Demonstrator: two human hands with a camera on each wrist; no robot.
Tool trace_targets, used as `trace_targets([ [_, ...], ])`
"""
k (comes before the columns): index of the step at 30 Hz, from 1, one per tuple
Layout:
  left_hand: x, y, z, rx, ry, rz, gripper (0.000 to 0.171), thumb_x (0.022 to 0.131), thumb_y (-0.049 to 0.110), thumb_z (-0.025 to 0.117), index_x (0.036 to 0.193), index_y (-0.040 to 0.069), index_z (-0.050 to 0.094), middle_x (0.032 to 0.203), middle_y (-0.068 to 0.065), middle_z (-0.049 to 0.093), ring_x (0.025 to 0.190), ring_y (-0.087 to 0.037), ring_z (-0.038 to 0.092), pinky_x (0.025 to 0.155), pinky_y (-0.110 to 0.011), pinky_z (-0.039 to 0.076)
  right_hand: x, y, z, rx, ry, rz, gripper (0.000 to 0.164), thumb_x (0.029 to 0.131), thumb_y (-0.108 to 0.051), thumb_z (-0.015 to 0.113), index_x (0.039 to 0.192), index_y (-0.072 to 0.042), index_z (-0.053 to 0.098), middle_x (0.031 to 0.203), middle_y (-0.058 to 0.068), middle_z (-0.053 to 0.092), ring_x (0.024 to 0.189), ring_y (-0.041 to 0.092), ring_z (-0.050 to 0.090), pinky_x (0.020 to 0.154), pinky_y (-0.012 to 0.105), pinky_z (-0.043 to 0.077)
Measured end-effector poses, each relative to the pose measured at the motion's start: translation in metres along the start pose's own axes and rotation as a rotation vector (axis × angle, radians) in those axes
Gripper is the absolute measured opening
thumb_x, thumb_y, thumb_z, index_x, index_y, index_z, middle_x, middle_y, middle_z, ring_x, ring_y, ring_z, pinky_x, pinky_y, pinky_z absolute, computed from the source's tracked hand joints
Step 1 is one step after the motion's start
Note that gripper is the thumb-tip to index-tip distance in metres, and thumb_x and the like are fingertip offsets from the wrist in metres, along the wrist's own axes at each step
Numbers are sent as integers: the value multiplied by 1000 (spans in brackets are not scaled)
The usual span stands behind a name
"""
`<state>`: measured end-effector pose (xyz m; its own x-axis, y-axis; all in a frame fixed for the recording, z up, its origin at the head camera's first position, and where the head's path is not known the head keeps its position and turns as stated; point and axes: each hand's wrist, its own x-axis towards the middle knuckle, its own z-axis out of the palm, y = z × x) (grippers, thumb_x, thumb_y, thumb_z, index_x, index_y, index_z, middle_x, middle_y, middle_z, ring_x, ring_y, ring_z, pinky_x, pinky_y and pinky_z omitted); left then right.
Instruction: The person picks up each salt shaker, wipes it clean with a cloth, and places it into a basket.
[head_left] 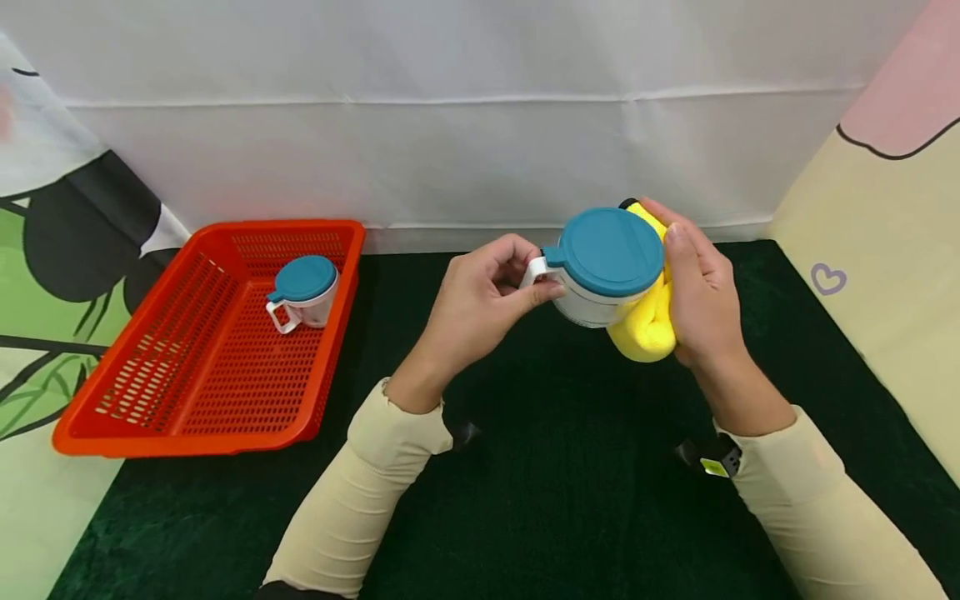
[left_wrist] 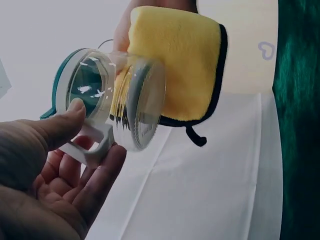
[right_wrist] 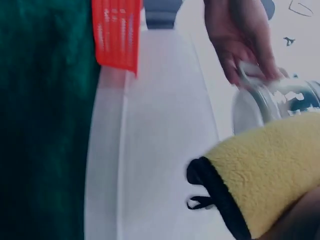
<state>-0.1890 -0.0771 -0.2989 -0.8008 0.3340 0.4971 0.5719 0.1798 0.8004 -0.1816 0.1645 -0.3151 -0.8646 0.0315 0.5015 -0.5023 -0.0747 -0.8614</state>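
A clear seasoning jar (head_left: 611, 254) with a blue lid and white handle is held up above the dark green table. My left hand (head_left: 483, 287) pinches its handle between thumb and fingers. In the left wrist view the jar (left_wrist: 142, 107) lies sideways, its clear wall and ridged base showing. My right hand (head_left: 705, 292) holds a folded yellow cloth (head_left: 648, 329) against the jar's right side. Black edging and a small loop show on the cloth (right_wrist: 265, 165) in the right wrist view. The cloth covers part of the jar there.
On the left stands a red plastic basket (head_left: 318, 392) with perforated walls. A second blue-lidded jar (head_left: 306, 287) sits inside it, near its right wall. White fabric (head_left: 480, 167) hangs behind the green tabletop (head_left: 570, 483), and a patterned sheet (head_left: 885, 275) borders the right side.
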Motion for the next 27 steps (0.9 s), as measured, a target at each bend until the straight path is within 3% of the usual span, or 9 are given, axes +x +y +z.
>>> trace_targets([
  [3, 0, -2, 1, 23, -44, 15, 18, 91, 12, 81, 100, 7, 66, 94, 0, 69, 81, -13, 66, 76, -30, 60, 7, -11, -12, -17, -75, 71, 40, 112, -28, 46, 144, -9, 60, 114, 16, 61, 83, 20, 65, 72, 22, 57],
  [6, 0, -1, 4, 58, -33, 10, 19, 91, 15, 82, 100, 8, 66, 94, 1, 70, 81, -11, 66, 76, -29, 59, 11, -22, -18, -46, -88, 84, 40, 111, -30, 49, 144, -10, 61, 115, 15, 57, 82, 19, 63, 71, 20, 57],
  [14, 0, 1, 12, 135, 13, -68, 21, 92, 22, 82, 101, 9, 67, 92, 2, 71, 80, -10, 65, 73, -28, 57, 12, -33, -19, -77, -24, -38, 34, 110, -17, 51, 140, -8, 64, 120, 14, 57, 85, 19, 57, 72, 17, 54],
  [20, 0, -1, 13, 147, -29, -88, 21, 92, 23, 82, 101, 10, 68, 91, 3, 70, 80, -11, 63, 71, -28, 57, 21, -45, -22, -355, -54, -228, 37, 106, -9, 53, 142, -5, 58, 121, 9, 60, 86, 20, 57, 72, 18, 52],
  [23, -1, -1, 13, 127, -19, -93, 22, 91, 22, 82, 102, 10, 68, 91, 3, 70, 80, -12, 64, 71, -29, 57, 21, -49, -22, -533, -145, -199, 36, 105, -11, 55, 142, -8, 57, 128, 5, 60, 87, 20, 56, 71, 20, 50],
  [27, -2, -1, 13, 101, 10, -107, 23, 91, 22, 82, 102, 9, 67, 91, 1, 69, 80, -13, 63, 72, -29, 57, 13, -51, -23, -652, -250, -96, 39, 104, -15, 60, 143, -15, 60, 147, 2, 54, 93, 20, 54, 73, 24, 46],
])
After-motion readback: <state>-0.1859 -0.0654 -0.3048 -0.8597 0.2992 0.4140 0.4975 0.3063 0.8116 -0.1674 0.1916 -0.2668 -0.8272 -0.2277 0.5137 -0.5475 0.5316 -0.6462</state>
